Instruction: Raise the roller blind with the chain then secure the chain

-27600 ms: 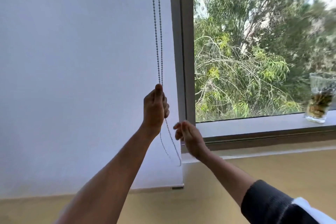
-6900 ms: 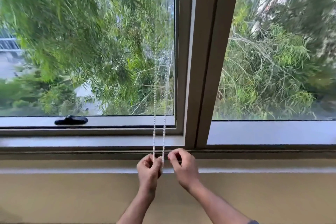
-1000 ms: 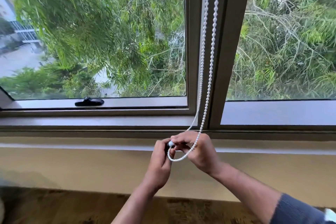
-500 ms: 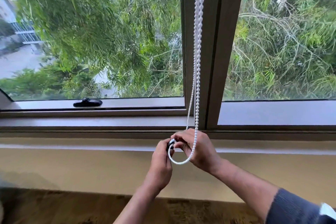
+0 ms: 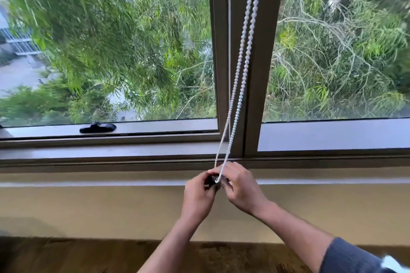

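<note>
The bead chain (image 5: 240, 68) drops steeply from the top of the frame to its loop end between both hands — right hand (image 5: 240, 186) fingers pinching it, left hand (image 5: 197, 195) closed on a small dark fitting just beside it, under the sill (image 5: 111, 153).

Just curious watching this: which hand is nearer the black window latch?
Left. The left hand is lower and to the right of the black window latch; the right hand is farther right, past the bead chain.
</note>
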`<state>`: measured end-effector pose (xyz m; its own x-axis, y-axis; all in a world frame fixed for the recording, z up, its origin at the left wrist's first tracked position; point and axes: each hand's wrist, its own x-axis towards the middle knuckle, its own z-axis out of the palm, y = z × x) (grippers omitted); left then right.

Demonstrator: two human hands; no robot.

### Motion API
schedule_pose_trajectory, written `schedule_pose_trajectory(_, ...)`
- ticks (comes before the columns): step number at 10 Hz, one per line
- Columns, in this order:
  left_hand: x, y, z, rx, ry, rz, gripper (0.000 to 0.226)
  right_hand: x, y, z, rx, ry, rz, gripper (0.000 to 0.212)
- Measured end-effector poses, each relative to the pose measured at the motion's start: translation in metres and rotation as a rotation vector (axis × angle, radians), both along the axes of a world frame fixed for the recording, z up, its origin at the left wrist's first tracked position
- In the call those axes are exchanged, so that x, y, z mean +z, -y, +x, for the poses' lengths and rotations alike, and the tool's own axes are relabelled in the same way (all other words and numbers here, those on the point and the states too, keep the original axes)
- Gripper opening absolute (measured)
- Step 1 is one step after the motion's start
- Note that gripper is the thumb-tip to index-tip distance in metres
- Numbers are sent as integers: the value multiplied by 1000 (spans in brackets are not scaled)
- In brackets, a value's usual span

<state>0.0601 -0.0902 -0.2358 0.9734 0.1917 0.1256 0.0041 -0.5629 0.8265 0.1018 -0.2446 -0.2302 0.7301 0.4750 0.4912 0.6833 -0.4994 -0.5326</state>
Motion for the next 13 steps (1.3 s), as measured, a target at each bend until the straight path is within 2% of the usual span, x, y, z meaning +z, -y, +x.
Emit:
schedule_pose_trajectory(2, 1, 22, 13, -13, -11, -10, 20, -14, 11, 0, -190, -258, 247, 19)
schedule_pose_trajectory(4, -7, 36, 21, -85, -35, -7, 21, -19, 27, -2, -283, -404, 377, 19)
schedule_pose_trajectory(6, -8, 47, 27, -139, -71, 1, 21, -19, 35, -6, -357, -401, 395, 19)
schedule_pose_trajectory(9, -2, 54, 32, -174, -112, 50, 11, -17, 38, -7, -462, -374, 300, 22)
schedule_pose_trajectory(10, -4, 53, 32, -189, -111, 66, 14, -14, 35, -7, -493, -336, 256, 26)
schedule_pose_trajectory(11, -3, 47, 29, -215, -125, 92, 30, -7, 32, -11, -518, -315, 236, 28)
schedule_pose_trajectory(13, -10, 29, 17, -251, -134, 226, 45, -3, 33, -29, -511, -289, 278, 36)
